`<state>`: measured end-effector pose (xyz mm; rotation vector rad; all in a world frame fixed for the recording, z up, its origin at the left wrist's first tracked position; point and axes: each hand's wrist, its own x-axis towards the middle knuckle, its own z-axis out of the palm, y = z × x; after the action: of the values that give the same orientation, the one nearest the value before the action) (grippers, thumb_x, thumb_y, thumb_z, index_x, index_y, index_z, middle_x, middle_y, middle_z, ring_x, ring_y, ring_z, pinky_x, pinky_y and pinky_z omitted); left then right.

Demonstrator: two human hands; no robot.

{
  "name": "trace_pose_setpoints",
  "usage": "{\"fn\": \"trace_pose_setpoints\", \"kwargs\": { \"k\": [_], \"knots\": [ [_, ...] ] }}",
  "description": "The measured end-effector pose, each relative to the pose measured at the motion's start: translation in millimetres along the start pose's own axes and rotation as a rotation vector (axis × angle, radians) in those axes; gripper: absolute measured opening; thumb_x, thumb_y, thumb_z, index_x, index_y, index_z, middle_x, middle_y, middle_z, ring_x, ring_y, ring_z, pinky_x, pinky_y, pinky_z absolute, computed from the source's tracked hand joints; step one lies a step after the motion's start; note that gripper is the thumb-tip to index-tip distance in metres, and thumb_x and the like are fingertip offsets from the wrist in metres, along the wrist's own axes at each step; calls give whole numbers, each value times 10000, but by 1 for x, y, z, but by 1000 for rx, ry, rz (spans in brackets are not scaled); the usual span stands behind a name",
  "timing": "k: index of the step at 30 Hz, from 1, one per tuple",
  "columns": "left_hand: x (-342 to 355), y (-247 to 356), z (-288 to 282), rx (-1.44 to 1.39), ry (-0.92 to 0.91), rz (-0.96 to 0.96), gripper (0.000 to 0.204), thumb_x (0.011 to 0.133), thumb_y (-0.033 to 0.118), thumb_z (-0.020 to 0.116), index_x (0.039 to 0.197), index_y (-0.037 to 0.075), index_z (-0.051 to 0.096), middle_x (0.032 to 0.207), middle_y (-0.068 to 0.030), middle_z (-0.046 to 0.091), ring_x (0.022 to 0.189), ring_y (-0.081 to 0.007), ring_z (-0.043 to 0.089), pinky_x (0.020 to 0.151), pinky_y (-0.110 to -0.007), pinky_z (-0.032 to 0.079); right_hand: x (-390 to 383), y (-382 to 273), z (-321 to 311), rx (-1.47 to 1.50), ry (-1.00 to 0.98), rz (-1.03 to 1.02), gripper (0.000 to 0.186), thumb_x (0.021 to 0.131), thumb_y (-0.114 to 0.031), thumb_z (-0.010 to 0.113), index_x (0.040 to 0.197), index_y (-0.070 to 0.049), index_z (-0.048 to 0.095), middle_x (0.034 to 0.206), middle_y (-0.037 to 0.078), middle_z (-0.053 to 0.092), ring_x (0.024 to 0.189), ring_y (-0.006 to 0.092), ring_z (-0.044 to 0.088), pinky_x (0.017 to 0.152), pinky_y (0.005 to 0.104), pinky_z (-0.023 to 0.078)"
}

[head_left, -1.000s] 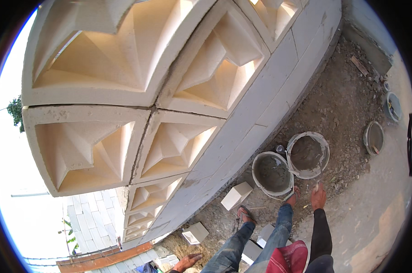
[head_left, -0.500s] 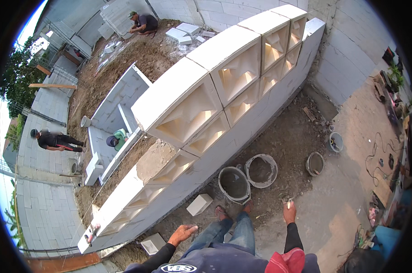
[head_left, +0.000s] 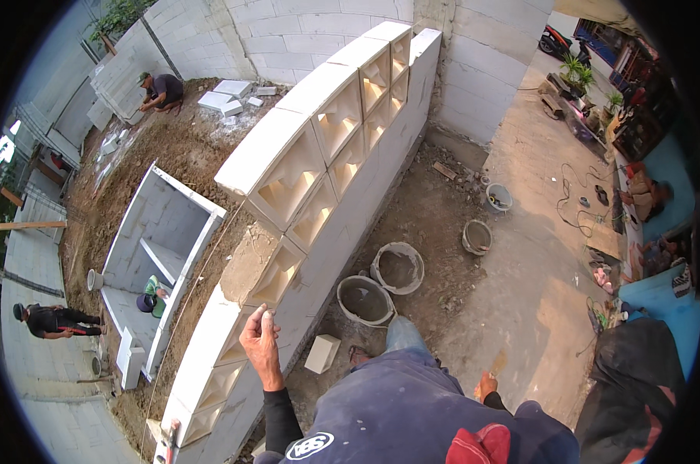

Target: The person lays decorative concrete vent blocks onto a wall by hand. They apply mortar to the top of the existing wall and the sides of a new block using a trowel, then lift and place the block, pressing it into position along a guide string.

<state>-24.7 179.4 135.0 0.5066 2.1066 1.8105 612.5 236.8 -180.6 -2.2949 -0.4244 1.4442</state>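
My left hand (head_left: pixel 262 348) is raised beside the low wall, fingers partly bent and apart, with nothing visible in it. It is close to the row of cream ventilation blocks (head_left: pixel 238 349) and below a patch of wet mortar (head_left: pixel 248 263) spread on top of them. A second, upper course of ventilation blocks (head_left: pixel 292 185) stands past the mortar. Low at my right side, my right hand (head_left: pixel 486 385) is closed round what looks like a trowel (head_left: pixel 500 359), its blade mortar-coloured. A loose cream block (head_left: pixel 323 354) lies on the ground near my feet.
Two large mortar buckets (head_left: pixel 339 297) (head_left: pixel 422 267) stand by my feet; smaller buckets (head_left: pixel 477 237) (head_left: pixel 498 197) are farther right. A red-handled tool (head_left: pixel 172 435) rests on the wall's near end. A string (head_left: pixel 203 277) runs along the wall. Several people are beyond it; others sit at right.
My left hand has risen from low in front of me to the wall's edge. My right hand has dropped nearer my side. The view has turned right and my body has leaned toward the wall.
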Motion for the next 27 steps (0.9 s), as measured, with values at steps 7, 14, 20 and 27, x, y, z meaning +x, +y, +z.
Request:
{"fn": "trace_pose_setpoints", "kwargs": {
  "k": [7,14,20,27],
  "knots": [
    [21,23,30,-26,26,78,346,987,211,714,1237,-27,698,909,-36,715,672,-59,599,579,-201,447,13,-32,17,30,21,39,268,975,-378,593,1072,-139,516,707,92,539,485,250,556,411,419,468],
    [39,46,87,-61,81,150,315,1017,196,665,1218,-45,700,949,-68,735,643,-58,565,565,-203,432,36,-140,38,-7,-87,-80,263,966,-345,579,1120,-138,524,692,80,526,473,231,545,401,405,460],
    [37,53,139,-17,73,122,313,1029,200,645,1214,-46,700,922,-57,728,646,-59,560,558,-210,425,77,-205,55,-95,-152,-118,292,969,-378,585,1179,-192,502,705,78,512,472,225,525,400,400,452],
    [16,40,185,18,64,-11,266,998,133,659,1205,-27,704,954,-47,725,708,-78,590,621,-220,461,103,-261,73,-203,-223,-131,275,989,-363,573,1165,-163,507,682,70,521,467,216,542,396,391,465]
  ]
}}
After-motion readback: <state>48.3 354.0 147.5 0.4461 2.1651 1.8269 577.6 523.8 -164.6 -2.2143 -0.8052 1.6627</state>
